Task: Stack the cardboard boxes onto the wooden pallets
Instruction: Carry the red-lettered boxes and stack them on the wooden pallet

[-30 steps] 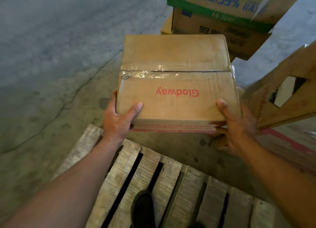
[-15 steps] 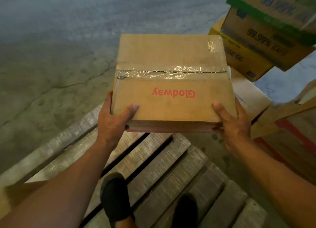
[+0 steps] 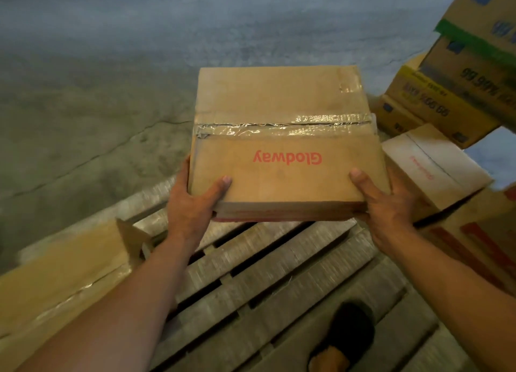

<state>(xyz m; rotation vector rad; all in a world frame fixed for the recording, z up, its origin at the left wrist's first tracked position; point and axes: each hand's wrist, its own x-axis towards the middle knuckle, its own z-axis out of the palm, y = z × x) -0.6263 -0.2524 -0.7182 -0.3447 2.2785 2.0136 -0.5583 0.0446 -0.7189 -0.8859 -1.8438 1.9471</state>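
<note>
The Glodway box (image 3: 284, 145) sits mid-frame, held in the air above the wooden pallet (image 3: 279, 274) slats. It looks stiff and fairly light, its taped seam crinkled but holding. My left hand (image 3: 192, 204) and right hand (image 3: 388, 207) clamp its near corners, thumbs on top, fingers beneath. More boxes (image 3: 435, 168) crowd the right edge.

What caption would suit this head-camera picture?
Both hands, left hand and right hand, hold a taped Glodway box above the wooden pallet.
</note>
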